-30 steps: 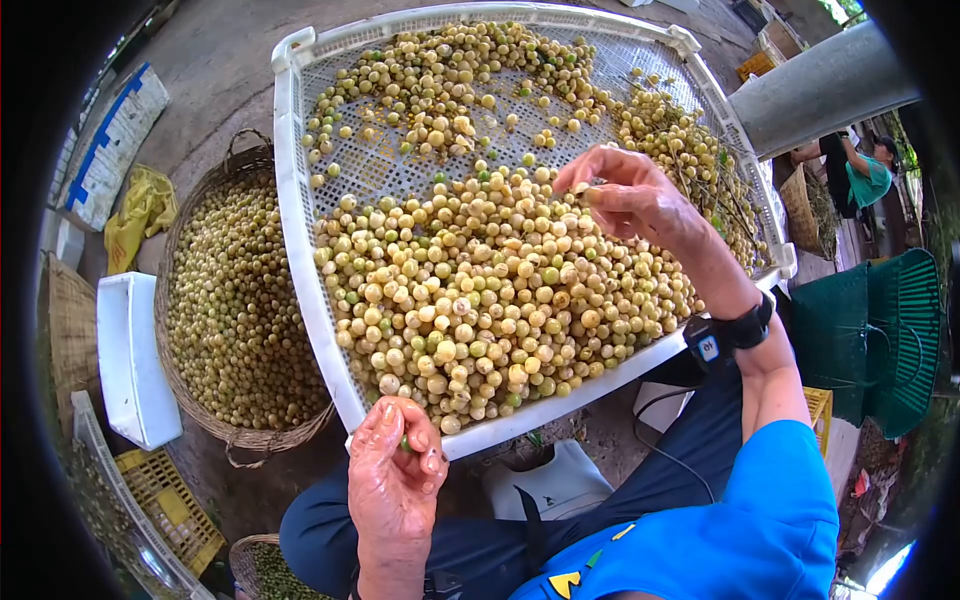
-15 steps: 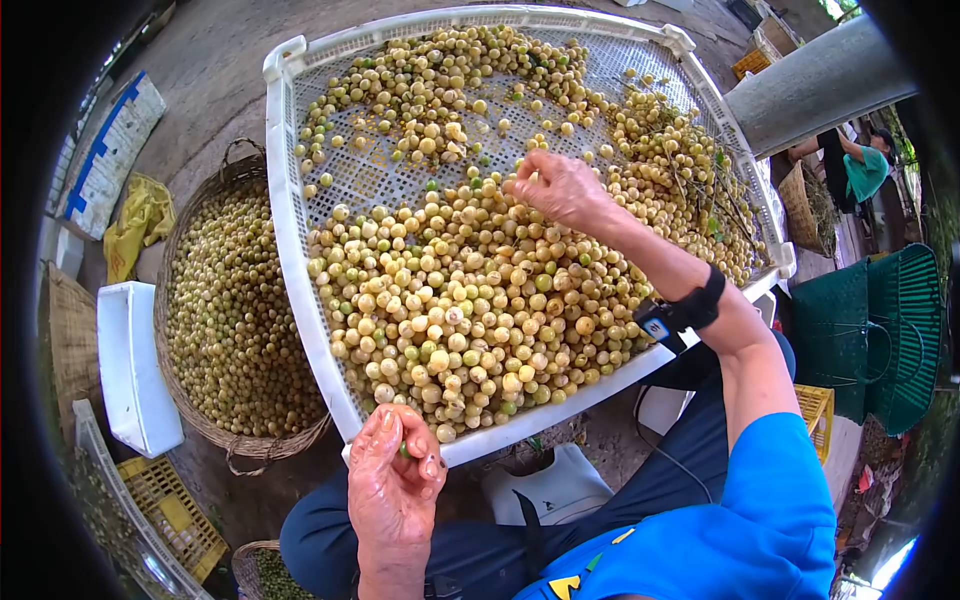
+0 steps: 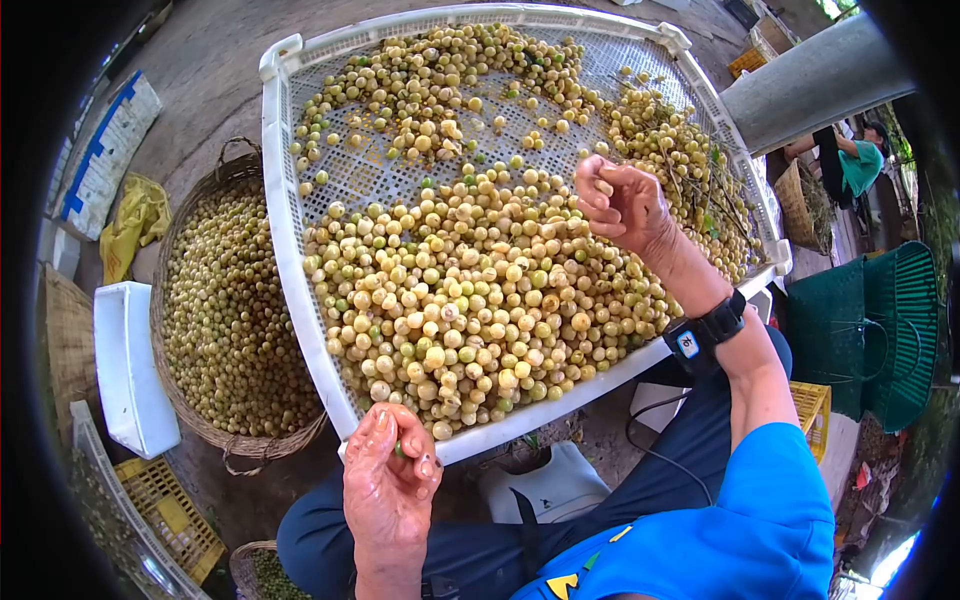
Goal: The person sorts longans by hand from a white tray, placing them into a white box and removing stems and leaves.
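Observation:
A white plastic mesh tray holds many small round yellow-tan fruits, a few of them green. At its near left corner my left hand is palm up, fingers curled round a small green fruit that partly shows. My right hand is raised above the right-middle of the tray, over the fruit pile. Its fingers are bent inward towards the thumb, and what they hold, if anything, cannot be made out. A black strap with a small device sits on the right wrist.
Left of the tray stands a wicker basket full of similar fruits, beside a white box and a yellow sack. On the right are green baskets, a grey post and a seated person. Twigs lie among fruits.
My right hand has moved right across the tray, away from the middle of the fruit pile, and its wrist has turned. My left hand has stayed nearly still with the green fruit.

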The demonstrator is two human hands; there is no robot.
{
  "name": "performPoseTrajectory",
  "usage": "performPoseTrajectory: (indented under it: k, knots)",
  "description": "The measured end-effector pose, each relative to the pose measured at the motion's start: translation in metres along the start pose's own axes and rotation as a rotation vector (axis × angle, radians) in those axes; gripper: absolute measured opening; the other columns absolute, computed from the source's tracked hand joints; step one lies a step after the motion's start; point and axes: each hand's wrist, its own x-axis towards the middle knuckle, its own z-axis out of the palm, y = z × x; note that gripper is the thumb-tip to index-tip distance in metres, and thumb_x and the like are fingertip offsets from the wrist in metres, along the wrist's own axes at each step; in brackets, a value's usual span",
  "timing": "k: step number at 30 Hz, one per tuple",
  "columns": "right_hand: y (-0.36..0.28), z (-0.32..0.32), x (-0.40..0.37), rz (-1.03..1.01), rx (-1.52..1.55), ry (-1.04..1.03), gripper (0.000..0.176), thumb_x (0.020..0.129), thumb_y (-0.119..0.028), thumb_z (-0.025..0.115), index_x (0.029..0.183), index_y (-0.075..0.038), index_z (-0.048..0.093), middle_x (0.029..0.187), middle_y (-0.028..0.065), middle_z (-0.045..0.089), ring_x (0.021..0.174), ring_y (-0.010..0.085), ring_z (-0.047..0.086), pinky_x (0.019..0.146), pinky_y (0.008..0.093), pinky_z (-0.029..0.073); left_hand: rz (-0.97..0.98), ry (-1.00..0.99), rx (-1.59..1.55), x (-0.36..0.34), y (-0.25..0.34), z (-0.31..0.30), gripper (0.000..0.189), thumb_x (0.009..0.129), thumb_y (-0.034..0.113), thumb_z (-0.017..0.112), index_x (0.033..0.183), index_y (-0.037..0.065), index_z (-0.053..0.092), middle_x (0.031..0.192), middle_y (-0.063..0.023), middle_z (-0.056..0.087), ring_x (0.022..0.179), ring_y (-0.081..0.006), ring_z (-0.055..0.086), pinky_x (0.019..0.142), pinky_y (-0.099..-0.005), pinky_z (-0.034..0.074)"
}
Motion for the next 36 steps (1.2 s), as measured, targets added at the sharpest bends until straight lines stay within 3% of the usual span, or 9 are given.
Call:
performPoseTrajectory:
  k: [2,9,11,16,19,23,26,32,36]
  knots:
    - [0.004,0.004,0.005,-0.002,0.042,-0.046,0.017,0.083,-0.014,0.045,0.086,0.000,0.053,0.058,0.0014,0.046,0.045,0.0057,0.040,0.032,0.0173,0.031,0.000,-0.010,0.005,0.002,-0.001,0.001,0.018,0.088,0.019,0.045,0.081,0.003,0.049,0.063,-0.0029,0.045,0.049,-0.0115,0.046,0.035,-0.0197,0.037]
    - [0.025,0.030,0.033,0.119,-1.092,0.328,0.014,0.085,-0.020,0.052,0.083,-0.006,0.057,0.057,-0.0018,0.052,0.042,0.0018,0.044,0.037,0.0145,0.035,-0.004,0.002,0.018,0.006,-0.005,0.003,0.018,0.089,0.019,0.046,0.082,0.003,0.049,0.063,-0.0026,0.045,0.050,-0.0113,0.046,0.035,-0.0197,0.037]
    - [0.032,0.027,0.039,-0.070,-1.813,0.195,0.014,0.082,-0.019,0.056,0.085,-0.006,0.057,0.057,-0.0027,0.051,0.045,0.0040,0.047,0.043,0.0168,0.038,-0.004,0.000,0.019,0.007,-0.006,0.004,0.018,0.089,0.020,0.046,0.082,0.003,0.050,0.063,-0.0025,0.044,0.050,-0.0112,0.046,0.035,-0.0196,0.037]
    - [0.022,0.022,0.035,0.074,-1.390,0.201,0.017,0.081,-0.020,0.058,0.088,-0.006,0.056,0.055,-0.0026,0.049,0.043,0.0056,0.043,0.040,0.0220,0.036,-0.011,0.010,0.029,0.005,-0.005,0.004,0.018,0.088,0.020,0.046,0.082,0.004,0.050,0.063,-0.0020,0.044,0.050,-0.0107,0.045,0.035,-0.0192,0.035]
    - [0.013,0.024,0.012,0.169,-0.772,0.127,0.023,0.086,-0.030,0.054,0.090,-0.007,0.055,0.056,-0.0050,0.047,0.042,0.0004,0.036,0.037,0.0141,0.025,-0.009,0.002,0.031,0.003,-0.006,0.003,0.017,0.088,0.019,0.046,0.082,0.004,0.050,0.063,-0.0019,0.044,0.050,-0.0106,0.045,0.036,-0.0191,0.036]
    - [0.011,0.040,-0.005,0.165,-1.095,0.345,0.028,0.085,-0.032,0.054,0.100,-0.008,0.053,0.055,-0.0071,0.042,0.043,-0.0002,0.033,0.036,0.0152,0.022,0.001,-0.015,0.027,0.001,-0.007,0.002,0.017,0.088,0.019,0.046,0.082,0.004,0.050,0.063,-0.0019,0.044,0.050,-0.0108,0.045,0.035,-0.0193,0.035]
    - [0.019,0.034,-0.003,-0.121,-1.446,0.438,0.031,0.087,-0.032,0.051,0.107,-0.009,0.051,0.057,-0.0065,0.044,0.048,-0.0001,0.038,0.038,0.0142,0.025,0.003,-0.030,0.031,0.002,-0.007,0.000,0.017,0.088,0.019,0.046,0.084,0.004,0.050,0.064,-0.0020,0.044,0.050,-0.0113,0.045,0.037,-0.0197,0.036]
    - [0.056,0.125,-0.021,0.161,-0.436,0.110,0.039,0.093,-0.033,0.035,0.106,0.001,0.049,0.076,0.0033,0.052,0.062,0.0077,0.048,0.050,0.0185,0.041,-0.066,-0.101,-0.059,0.008,-0.020,0.003,0.033,0.090,0.026,0.042,0.100,-0.003,0.052,0.075,-0.0073,0.051,0.064,-0.0173,0.051,0.054,-0.0249,0.044]
    - [0.092,0.164,-0.024,0.181,-0.358,-0.122,0.051,0.090,-0.044,0.034,0.111,-0.001,0.050,0.089,0.0052,0.053,0.081,0.0114,0.050,0.074,0.0256,0.043,-0.077,-0.227,-0.147,0.011,-0.029,-0.002,0.044,0.092,0.033,0.035,0.108,-0.005,0.048,0.090,-0.0114,0.054,0.086,-0.0236,0.056,0.071,-0.0323,0.049]
